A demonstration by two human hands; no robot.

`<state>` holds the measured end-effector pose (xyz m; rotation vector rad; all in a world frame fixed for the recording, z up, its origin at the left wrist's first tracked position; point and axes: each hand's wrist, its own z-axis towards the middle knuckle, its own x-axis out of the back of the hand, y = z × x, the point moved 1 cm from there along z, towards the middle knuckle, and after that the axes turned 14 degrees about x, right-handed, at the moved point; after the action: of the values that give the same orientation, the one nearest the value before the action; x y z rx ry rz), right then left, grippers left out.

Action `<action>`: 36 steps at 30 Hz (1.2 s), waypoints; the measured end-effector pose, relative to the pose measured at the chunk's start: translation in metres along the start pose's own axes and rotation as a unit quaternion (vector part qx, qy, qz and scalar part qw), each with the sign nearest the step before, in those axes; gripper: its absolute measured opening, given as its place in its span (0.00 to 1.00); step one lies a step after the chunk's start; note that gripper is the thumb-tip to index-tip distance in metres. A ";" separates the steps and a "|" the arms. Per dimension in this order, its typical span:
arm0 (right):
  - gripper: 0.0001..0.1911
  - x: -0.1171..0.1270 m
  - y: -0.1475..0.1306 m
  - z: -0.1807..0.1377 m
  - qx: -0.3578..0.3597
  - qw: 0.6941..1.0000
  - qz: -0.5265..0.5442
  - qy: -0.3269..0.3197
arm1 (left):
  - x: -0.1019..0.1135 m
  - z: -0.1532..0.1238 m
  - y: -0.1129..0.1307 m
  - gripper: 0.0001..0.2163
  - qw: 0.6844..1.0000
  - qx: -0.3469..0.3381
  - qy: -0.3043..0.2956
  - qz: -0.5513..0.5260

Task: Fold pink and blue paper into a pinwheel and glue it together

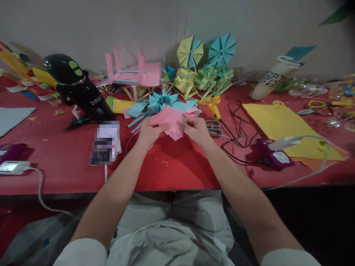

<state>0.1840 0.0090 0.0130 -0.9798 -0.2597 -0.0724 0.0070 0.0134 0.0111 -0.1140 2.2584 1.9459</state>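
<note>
Between my two hands, above the red tabletop (177,170), I hold a folded piece of pink paper (172,120). My left hand (151,131) pinches its left side with thumb and fingers. On the right side, my right hand (197,129) grips the paper the same way, thumb on top. Just behind the paper lies a blue folded-paper piece with pointed petals (162,102), partly covered by it. A yellow glue gun (212,105) and green-handled scissors (215,129) lie right of my right hand.
A black bottle (83,92) and a phone (105,144) are at left. Behind stand a pink paper table (138,74) and paper pinwheel shapes (191,51). Rightward are yellow sheets (285,125), a purple power strip (274,157) with cables, and a tilted cup (274,79).
</note>
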 end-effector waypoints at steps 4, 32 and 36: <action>0.23 -0.001 -0.005 0.001 -0.018 1.000 -0.020 -0.002 | 0.007 0.002 0.001 0.13 0.997 -0.031 0.037 0.066; 0.20 0.020 0.009 -0.004 -0.087 0.991 0.066 0.083 | -0.005 -0.014 0.013 0.07 0.991 -0.052 -0.062 0.110; 0.29 0.019 0.012 -0.005 -0.109 0.990 0.062 0.063 | -0.010 -0.013 0.009 0.10 0.998 0.009 -0.058 0.027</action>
<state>0.2059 0.0132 0.0053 -1.2012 -0.0755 -0.0491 0.0149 0.0019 0.0235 0.0616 2.2253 1.9062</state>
